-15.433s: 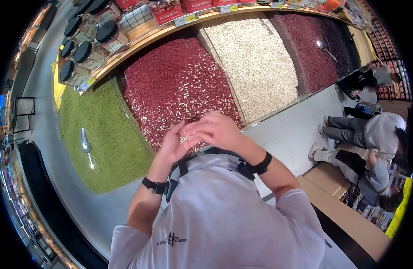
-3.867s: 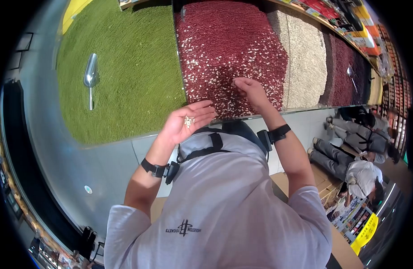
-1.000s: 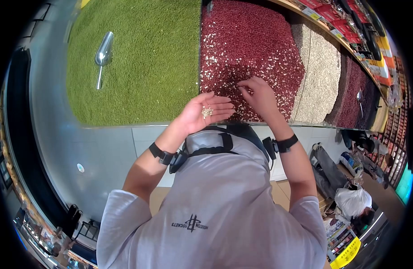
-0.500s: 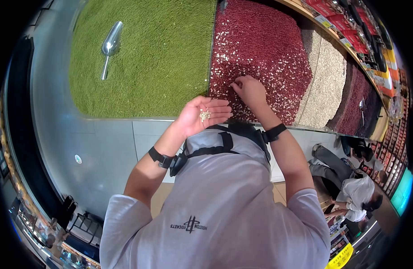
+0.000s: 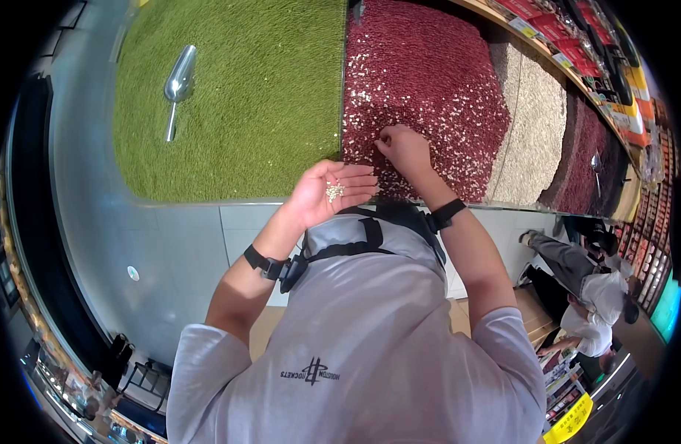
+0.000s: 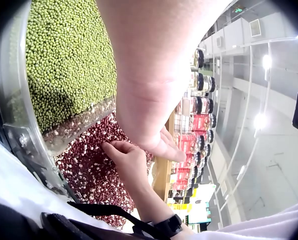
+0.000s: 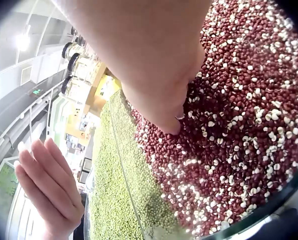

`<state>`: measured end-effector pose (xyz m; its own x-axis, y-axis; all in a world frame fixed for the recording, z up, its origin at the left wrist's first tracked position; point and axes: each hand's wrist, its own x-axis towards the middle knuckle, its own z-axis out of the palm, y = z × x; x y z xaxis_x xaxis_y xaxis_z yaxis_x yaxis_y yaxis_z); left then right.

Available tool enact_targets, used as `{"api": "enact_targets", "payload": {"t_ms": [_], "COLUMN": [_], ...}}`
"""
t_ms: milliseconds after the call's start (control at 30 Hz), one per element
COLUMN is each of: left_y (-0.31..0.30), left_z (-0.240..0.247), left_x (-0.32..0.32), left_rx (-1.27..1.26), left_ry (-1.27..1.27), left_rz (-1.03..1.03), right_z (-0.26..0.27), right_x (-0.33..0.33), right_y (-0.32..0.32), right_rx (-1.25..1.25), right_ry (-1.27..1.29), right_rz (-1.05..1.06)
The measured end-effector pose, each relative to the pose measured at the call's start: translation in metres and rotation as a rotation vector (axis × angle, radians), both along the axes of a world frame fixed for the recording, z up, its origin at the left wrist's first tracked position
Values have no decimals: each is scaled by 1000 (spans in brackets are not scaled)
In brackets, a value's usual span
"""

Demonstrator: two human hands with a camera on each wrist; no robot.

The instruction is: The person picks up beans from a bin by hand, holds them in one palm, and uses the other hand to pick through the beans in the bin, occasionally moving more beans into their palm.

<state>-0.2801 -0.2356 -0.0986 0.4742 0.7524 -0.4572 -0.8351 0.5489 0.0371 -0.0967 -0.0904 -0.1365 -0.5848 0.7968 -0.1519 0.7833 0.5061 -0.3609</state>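
Note:
In the head view my left hand (image 5: 322, 194) is held palm up with fingers extended, and a small pile of pale grains (image 5: 334, 192) lies on the palm. Just right of it, my right hand (image 5: 405, 152) is over the dark red beans (image 5: 422, 59), which have pale grains scattered among them. Its fingers are bent, with thumb and index fingertips close together. The right wrist view shows its fingertips (image 7: 171, 127) down at the bean surface; whether a grain is between them is hidden. My left hand (image 7: 49, 185) appears there off to the side.
Green beans (image 5: 229, 103) with a metal scoop (image 5: 179, 83) lie left of a thin divider. Right of the red beans come pale grains (image 5: 536, 122) and darker beans. A metal rim (image 5: 207, 203) borders the front. People (image 5: 592, 296) stand at the right.
Hands that were together over the red beans are now apart, with pale grains visible in my left palm. Since a second ago, my right hand has shifted slightly left, its fingers more bent.

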Motion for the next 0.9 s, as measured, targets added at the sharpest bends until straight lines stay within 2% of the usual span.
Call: {"api": "enact_targets", "payload": {"t_ms": [167,333,467,600,667,733,900], "left_y": [2,1,4,13,20,25,34], "left_z": [2,0,0,3,10,3,12], "left_x": [3,4,7,15,19,27,27], "left_rx": [5,-19,-44,-57,-42,-62,-38], "left_ry": [-10,14,51,31,48,65,149], "left_rz": [-7,2,6,3,-26,-17,-27], "right_z": [-1,25,43,80,100,119,126], "right_x": [6,24,40,38,30,19,1], "right_y": [0,3,5,-1,-10,-21,-16], "right_rx": [-1,-187,-116,-184,-164,-114,-163], "right_ry": [-3,179,284,427,449,378,361], "right_rz": [-8,-25,8,17,82,315,407]}}
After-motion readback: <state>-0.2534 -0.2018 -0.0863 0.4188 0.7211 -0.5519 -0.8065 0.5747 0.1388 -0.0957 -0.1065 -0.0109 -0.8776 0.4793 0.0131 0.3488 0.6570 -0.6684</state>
